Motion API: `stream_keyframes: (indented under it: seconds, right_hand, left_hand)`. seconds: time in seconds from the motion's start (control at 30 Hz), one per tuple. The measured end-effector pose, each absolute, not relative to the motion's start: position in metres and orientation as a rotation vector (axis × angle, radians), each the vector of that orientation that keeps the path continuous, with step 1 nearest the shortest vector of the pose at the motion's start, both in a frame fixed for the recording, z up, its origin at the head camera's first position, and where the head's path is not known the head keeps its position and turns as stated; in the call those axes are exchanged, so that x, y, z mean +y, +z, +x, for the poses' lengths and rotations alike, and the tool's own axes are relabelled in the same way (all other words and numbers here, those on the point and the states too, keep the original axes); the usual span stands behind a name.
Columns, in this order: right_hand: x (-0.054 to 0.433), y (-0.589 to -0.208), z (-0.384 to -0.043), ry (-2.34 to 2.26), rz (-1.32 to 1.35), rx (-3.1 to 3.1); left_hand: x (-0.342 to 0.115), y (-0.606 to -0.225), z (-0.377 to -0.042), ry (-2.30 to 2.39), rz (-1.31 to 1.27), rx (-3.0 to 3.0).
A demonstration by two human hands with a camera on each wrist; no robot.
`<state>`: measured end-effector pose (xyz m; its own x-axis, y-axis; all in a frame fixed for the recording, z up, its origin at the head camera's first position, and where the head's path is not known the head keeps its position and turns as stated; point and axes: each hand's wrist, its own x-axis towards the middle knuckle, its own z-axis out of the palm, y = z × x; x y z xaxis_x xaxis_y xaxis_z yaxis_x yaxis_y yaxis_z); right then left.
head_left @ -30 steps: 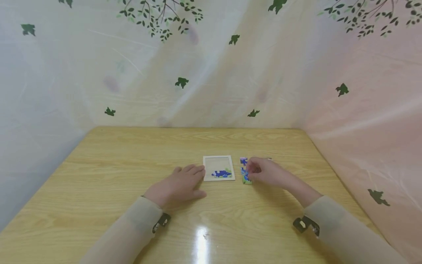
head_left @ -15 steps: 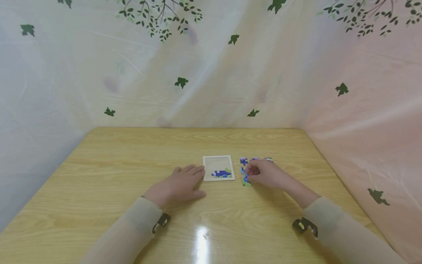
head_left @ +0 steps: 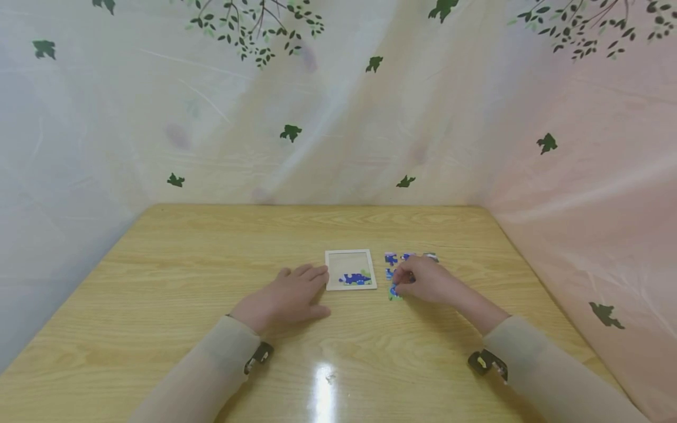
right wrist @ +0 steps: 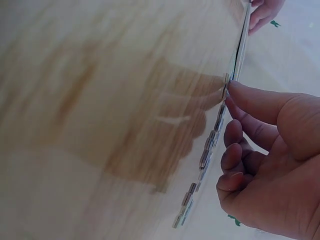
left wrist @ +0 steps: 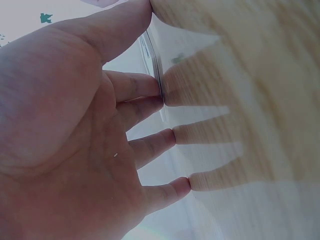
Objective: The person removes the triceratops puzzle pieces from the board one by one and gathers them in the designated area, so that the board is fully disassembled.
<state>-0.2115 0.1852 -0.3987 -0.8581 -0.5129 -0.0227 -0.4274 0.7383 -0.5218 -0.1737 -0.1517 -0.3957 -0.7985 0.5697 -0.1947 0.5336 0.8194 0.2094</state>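
Note:
My left hand (head_left: 288,296) lies with fingers spread, its fingertips at the left edge of a white square puzzle frame (head_left: 351,288). In the left wrist view, the fingertips of that hand (left wrist: 115,145) meet the glossy tabletop. Joined blue and green puzzle pieces (head_left: 355,278) fill the lower right part inside the frame. To the right of it, my right hand (head_left: 428,280) pinches a blue and green puzzle piece (head_left: 394,293) low over the table between thumb and index finger. In the right wrist view, this hand's (right wrist: 270,150) other fingers are curled beside the row of pieces.
Several loose puzzle pieces lie right of the frame, among them a blue one (head_left: 391,258) and a greyish one (head_left: 431,257); the right hand partly covers the group. A wooden table (head_left: 238,235) carries everything. A leaf-printed curtain (head_left: 338,117) hangs around its back and sides.
The right hand has drawn the blue and green piece slightly toward the person, apart from its neighbours, uncovering more pieces behind. The left hand and the frame have stayed in place.

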Motion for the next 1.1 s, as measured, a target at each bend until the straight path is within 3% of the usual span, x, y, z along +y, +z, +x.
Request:
stream_keyframes:
  seconds: [0.6, 1.1]
  right_hand:
    - [0.182, -0.397, -0.217, -0.792, -0.712, 2.761]
    - [0.143, -0.385, -0.231, -0.946, -0.711, 2.726]
  left_hand:
    - [-0.152, -0.395, -0.173, 0.212, 0.853, 2.747]
    - [-0.152, -0.398, -0.174, 0.203, 0.842, 2.764]
